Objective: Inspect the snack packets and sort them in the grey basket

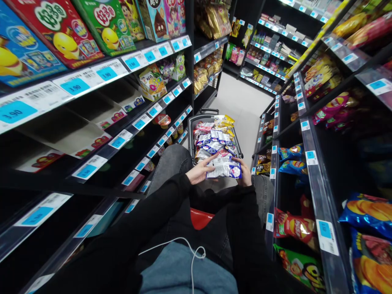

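Note:
Between my two hands is a white-and-blue snack packet (223,168), its printed back facing up. My left hand (200,170) grips its left end, with thumb and forefinger lying over the top. At the other end my right hand (244,173) pinches the packet's right edge, most of its fingers hidden behind. Just beyond the packet stands a dark shopping basket (191,136) heaped with packaged snacks. On the heap, several white-and-blue packets (214,139) like the held one lie in the middle, and yellow packets (225,121) sit at the far end.
Priced shelves close in on both sides. At left are snack boxes (105,28) above partly bare cardboard trays (82,122). Chip bags (295,224) fill racks at right. A red seat (200,218) shows between my legs, and a white cable (192,261) crosses my lap. Pale floor (241,98) runs ahead.

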`<action>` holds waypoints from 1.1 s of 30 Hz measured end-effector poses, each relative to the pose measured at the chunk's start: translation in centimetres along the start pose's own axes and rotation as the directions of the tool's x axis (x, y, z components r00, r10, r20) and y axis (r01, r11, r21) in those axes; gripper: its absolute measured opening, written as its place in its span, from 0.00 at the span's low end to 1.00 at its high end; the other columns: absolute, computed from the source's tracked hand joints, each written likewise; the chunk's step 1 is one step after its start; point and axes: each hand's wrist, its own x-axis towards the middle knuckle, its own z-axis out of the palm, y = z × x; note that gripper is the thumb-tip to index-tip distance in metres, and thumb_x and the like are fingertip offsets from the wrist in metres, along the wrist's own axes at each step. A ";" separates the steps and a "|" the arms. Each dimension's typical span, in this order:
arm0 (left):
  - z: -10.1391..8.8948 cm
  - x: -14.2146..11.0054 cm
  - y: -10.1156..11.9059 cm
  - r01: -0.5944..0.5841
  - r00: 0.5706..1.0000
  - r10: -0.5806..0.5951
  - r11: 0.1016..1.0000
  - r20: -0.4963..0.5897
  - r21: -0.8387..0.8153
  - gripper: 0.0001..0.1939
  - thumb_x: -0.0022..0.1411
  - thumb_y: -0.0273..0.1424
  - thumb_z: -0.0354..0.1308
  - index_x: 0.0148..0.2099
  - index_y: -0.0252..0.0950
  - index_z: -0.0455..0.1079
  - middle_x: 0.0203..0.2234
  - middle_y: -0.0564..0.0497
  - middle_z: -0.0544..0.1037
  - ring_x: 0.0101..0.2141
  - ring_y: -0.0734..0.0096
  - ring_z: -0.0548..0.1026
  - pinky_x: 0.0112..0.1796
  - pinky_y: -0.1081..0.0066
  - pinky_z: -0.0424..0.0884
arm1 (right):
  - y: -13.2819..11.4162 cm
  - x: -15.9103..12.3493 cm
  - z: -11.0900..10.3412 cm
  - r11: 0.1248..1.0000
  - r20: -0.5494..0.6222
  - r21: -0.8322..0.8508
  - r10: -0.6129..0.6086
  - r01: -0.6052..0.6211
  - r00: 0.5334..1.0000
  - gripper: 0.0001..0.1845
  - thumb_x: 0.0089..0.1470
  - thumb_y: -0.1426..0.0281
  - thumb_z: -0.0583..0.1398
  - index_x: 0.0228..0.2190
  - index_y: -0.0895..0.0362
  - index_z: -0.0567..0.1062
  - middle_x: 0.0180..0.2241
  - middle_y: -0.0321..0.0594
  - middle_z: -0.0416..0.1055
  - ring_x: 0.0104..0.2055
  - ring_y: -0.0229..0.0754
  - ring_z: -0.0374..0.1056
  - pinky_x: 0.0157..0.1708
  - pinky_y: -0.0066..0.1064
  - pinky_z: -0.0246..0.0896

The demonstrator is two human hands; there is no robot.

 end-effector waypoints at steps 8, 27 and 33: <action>-0.2 0.7 0.0 -0.058 0.981 0.103 0.965 -0.164 0.256 0.32 0.41 0.22 0.66 0.52 0.33 0.67 0.39 0.43 0.75 0.25 0.70 0.75 0.23 0.70 0.75 | 0.8 0.5 -1.6 0.962 0.175 -0.270 0.018 0.030 0.984 0.18 0.39 0.63 0.65 0.36 0.55 0.77 0.40 0.41 0.74 0.46 0.48 0.67 0.47 0.38 0.60; -0.8 1.9 -0.4 -0.201 0.866 0.373 0.870 -0.333 0.451 0.10 0.36 0.30 0.66 0.25 0.30 0.75 0.24 0.49 0.74 0.25 0.69 0.72 0.25 0.69 0.71 | 1.1 0.4 0.2 0.955 0.093 -0.286 -0.054 0.078 0.994 0.09 0.39 0.69 0.57 0.21 0.54 0.78 0.25 0.37 0.76 0.32 0.43 0.68 0.36 0.34 0.60; -2.0 2.1 -0.3 -0.259 0.778 0.551 0.720 -0.303 0.644 0.09 0.39 0.29 0.66 0.24 0.32 0.70 0.21 0.54 0.72 0.29 0.72 0.71 0.33 0.73 0.67 | 0.3 -0.2 0.9 0.894 0.067 -0.429 -0.109 0.127 0.992 0.09 0.42 0.64 0.60 0.20 0.56 0.75 0.23 0.38 0.73 0.31 0.43 0.66 0.37 0.35 0.61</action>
